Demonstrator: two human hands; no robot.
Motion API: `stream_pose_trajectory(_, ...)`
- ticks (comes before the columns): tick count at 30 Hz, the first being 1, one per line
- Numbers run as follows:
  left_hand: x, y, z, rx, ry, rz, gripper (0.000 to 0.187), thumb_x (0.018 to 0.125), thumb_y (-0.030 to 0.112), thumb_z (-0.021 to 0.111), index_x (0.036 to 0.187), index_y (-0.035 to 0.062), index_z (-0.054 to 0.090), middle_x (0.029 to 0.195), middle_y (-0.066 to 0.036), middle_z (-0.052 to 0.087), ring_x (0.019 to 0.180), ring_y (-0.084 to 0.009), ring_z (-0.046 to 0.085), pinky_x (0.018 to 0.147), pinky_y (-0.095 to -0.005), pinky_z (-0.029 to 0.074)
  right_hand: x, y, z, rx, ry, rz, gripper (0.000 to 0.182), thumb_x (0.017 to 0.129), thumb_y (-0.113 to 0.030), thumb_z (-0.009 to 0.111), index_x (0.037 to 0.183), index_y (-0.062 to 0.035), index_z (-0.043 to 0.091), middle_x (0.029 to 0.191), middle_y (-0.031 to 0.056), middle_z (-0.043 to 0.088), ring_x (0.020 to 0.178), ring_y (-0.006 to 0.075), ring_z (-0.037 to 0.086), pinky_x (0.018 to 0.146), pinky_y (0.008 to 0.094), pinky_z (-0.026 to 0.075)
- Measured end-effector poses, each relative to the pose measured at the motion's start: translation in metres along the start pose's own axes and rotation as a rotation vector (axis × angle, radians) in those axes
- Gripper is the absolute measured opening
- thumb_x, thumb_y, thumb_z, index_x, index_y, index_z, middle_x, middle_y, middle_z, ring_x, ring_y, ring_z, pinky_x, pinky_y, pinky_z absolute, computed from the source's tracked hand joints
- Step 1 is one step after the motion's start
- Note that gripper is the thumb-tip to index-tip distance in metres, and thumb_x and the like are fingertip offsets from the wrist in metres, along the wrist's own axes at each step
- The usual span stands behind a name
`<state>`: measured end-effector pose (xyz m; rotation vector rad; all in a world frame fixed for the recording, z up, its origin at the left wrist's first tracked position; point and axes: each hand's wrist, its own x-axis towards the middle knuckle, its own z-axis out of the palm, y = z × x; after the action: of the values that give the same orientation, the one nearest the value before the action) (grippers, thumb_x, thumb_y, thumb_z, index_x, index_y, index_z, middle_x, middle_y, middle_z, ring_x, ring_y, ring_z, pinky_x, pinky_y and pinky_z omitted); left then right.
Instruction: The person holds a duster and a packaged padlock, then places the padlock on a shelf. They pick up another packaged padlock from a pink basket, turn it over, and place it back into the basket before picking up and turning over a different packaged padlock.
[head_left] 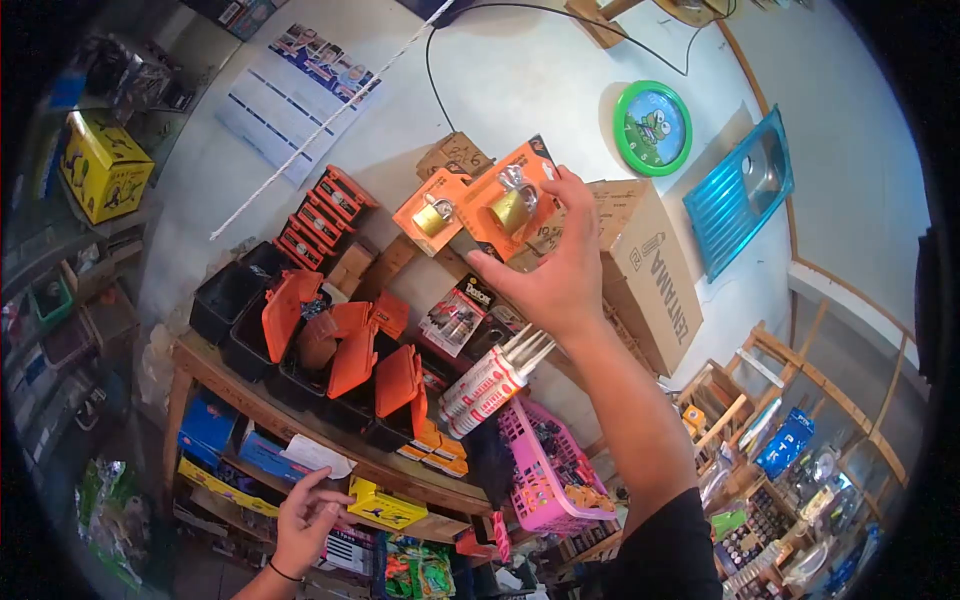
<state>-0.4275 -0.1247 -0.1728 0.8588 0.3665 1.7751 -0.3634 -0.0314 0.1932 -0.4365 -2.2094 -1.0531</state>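
Observation:
Raised toward the wall, my right hand (555,265) has its thumb and fingers at the edges of a large padlock pack (511,208), an orange card with a brass padlock on its front. A smaller padlock pack (433,217) sits just left of it, overlapping it in this view. My left hand (305,525) is low in front of the shelf, its fingers apart and nothing in them. Beside it are a yellow box (388,505) and a white paper (318,455).
Black bins (250,340) with orange lids line the wooden shelf. Sealant tubes (480,393) stand beside a pink basket (535,465). A large cardboard box (655,285) is right of my arm. A white rope (320,125) hangs across the upper left.

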Motion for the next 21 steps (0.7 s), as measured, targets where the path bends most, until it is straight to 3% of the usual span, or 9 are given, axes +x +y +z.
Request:
stream_pose_trajectory(4, -0.005, -0.01, -0.007, -0.002, 0.009, -0.03, 0.041, 0.085, 0.007, 0.049, 0.122, -0.0025, 0.034, 0.09, -0.017, 0.06, 0.073, -0.0204, 0.061, 0.065, -0.0285, 0.051, 0.003, -0.008, 0.006, 0.076, -0.056, -0.004, 0.083, 0.054, -0.027, 0.078, 0.118, -0.0075, 0.029, 0.123, 0.0198, 0.032, 0.115, 0.0352, 0.034, 0.094, 0.0417, 0.033)
stream_pose_trajectory(10, -0.011, -0.017, -0.011, -0.041, 0.023, -0.116, 0.035, 0.085, 0.006, 0.049, 0.117, -0.0038, 0.04, 0.087, -0.017, 0.06, 0.072, -0.0207, 0.061, 0.064, -0.0288, 0.05, 0.013, -0.013, -0.003, 0.259, -0.104, 0.182, 0.089, 0.054, -0.024, 0.078, 0.121, -0.0058, 0.023, 0.117, 0.0191, 0.038, 0.109, 0.0344, 0.04, 0.091, 0.0392, 0.036)
stream_pose_trajectory(12, -0.012, -0.024, -0.013, -0.057, 0.014, -0.118, 0.035, 0.085, 0.013, 0.053, 0.115, -0.0017, 0.043, 0.086, -0.015, 0.061, 0.07, -0.0207, 0.062, 0.059, -0.029, 0.05, 0.018, -0.017, -0.011, 0.243, -0.153, 0.16, 0.084, 0.054, -0.024, 0.078, 0.119, -0.0042, 0.029, 0.112, 0.0179, 0.043, 0.104, 0.0323, 0.045, 0.089, 0.0381, 0.038)
stream_pose_trajectory(16, -0.018, -0.026, -0.008, -0.019, 0.009, -0.199, 0.034, 0.085, 0.011, 0.052, 0.115, -0.0017, 0.044, 0.087, -0.014, 0.061, 0.072, -0.0187, 0.062, 0.061, -0.0277, 0.05, 0.027, -0.013, -0.022, 0.202, -0.329, 0.105, 0.075, 0.054, -0.029, 0.077, 0.114, -0.0048, 0.039, 0.108, 0.0169, 0.046, 0.102, 0.0304, 0.047, 0.088, 0.0377, 0.039)
stream_pose_trajectory(18, -0.021, -0.031, -0.005, 0.027, -0.114, -0.253, 0.031, 0.086, 0.01, 0.051, 0.113, -0.0017, 0.046, 0.09, -0.012, 0.062, 0.073, -0.0163, 0.061, 0.062, -0.026, 0.049, 0.028, -0.015, -0.019, 0.16, -0.445, 0.035, 0.067, 0.056, -0.034, 0.076, 0.11, -0.0076, 0.046, 0.107, 0.0163, 0.047, 0.103, 0.0296, 0.047, 0.087, 0.0377, 0.039)
stream_pose_trajectory(21, -0.03, -0.044, -0.001, 0.125, -0.168, -0.331, 0.029, 0.086, 0.01, 0.051, 0.113, -0.0008, 0.048, 0.093, -0.01, 0.062, 0.075, -0.0147, 0.06, 0.064, -0.0255, 0.048, 0.025, -0.017, -0.005, 0.093, -0.46, 0.044, 0.066, 0.058, -0.037, 0.074, 0.112, -0.0104, 0.046, 0.11, 0.0168, 0.045, 0.103, 0.0321, 0.046, 0.087, 0.0393, 0.04)
